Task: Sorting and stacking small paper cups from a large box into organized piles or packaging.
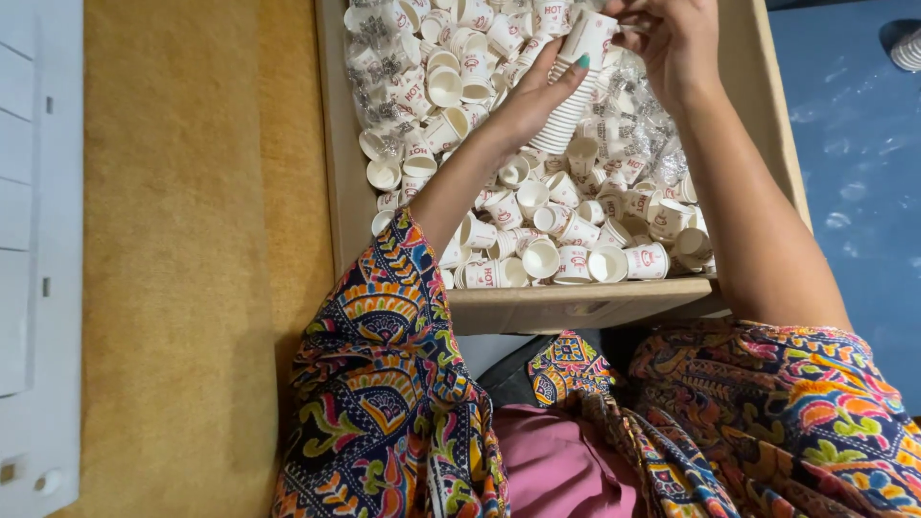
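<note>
Setting: tan mat [182,288] on the left, blue floor [854,144] on the right, with a shallow cardboard box [576,305] between them, seen from above.
Stack of cups: a nested column of small white paper cups [568,101] held above the far middle of the box, over the loose ones.
Axis: the stack's long axis runs slantwise, from lower left up to upper right; the top cup [587,36] points its closed bottom toward the upper right, and the rims face down toward the left.
Left hand: left hand [537,96] lies under and alongside the stack, fingers stretched out along it and cradling rather than clenched.
Right hand: right hand [672,38] has its fingers closed on the top cup at the stack's far end.
Around it: loose cups [537,254] with red print lie every way across the box floor, among crumpled clear plastic wrap [379,58].
Nearer: patterned sleeves [384,384] and pink cloth [556,470] at the lap.
Risk: judged from the loose cradle, the tilted stack could buckle in the middle and spill back into the box; a skewed top cup could jam or crush a rim.
</note>
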